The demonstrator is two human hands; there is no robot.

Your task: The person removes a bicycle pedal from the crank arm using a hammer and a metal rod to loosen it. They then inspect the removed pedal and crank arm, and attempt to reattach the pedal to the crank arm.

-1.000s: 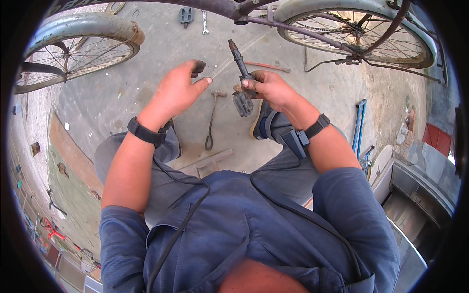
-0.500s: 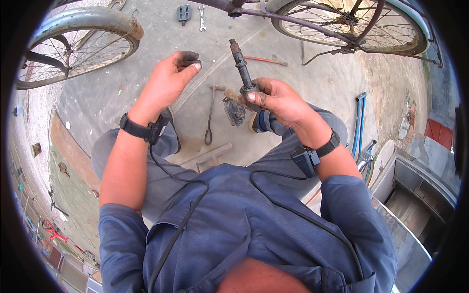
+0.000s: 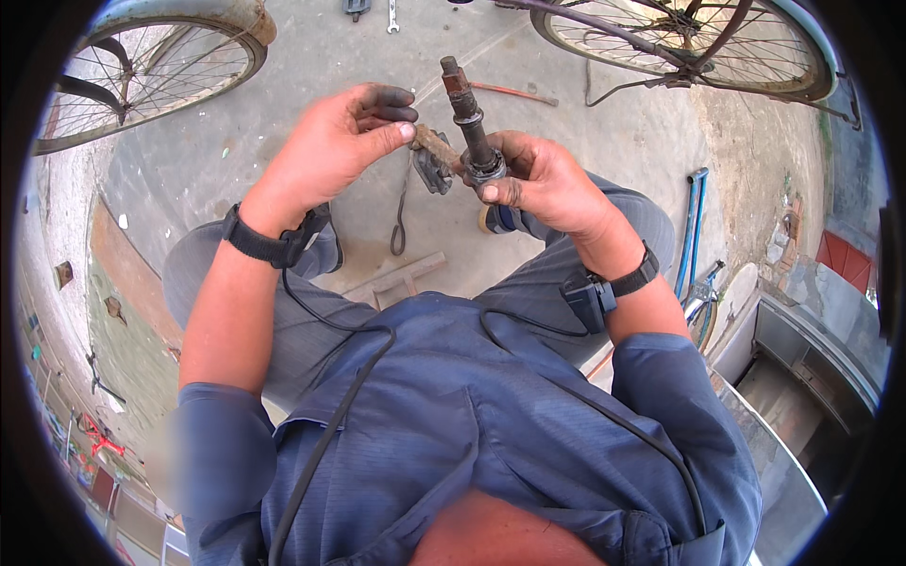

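Observation:
My right hand (image 3: 533, 184) is closed round the lower end of a greasy bicycle axle (image 3: 469, 118), which points up and away with its squared tip free. A rusty crank arm (image 3: 437, 146) runs leftward from that grip, and a dark pedal (image 3: 432, 172) hangs at its far end. My left hand (image 3: 344, 141) is beside the crank arm's outer end, fingers blackened and loosely curved, thumb apart from them. Whether the thumb touches the crank cannot be made out. On the floor below lies a thin metal rod with a looped end (image 3: 398, 238), its upper part hidden.
Beyond my hands lie a red rod (image 3: 514, 92), a wrench (image 3: 393, 17) and another pedal (image 3: 357, 9). Bicycle wheels stand at far left (image 3: 179, 71) and far right (image 3: 679, 42). Blue tubes (image 3: 694, 222) and a metal cabinet (image 3: 802, 368) are on the right.
My left hand has moved right, closer to the axle. The crank arm and pedal have swung up and leftward toward it, while my right hand keeps its hold and has risen slightly.

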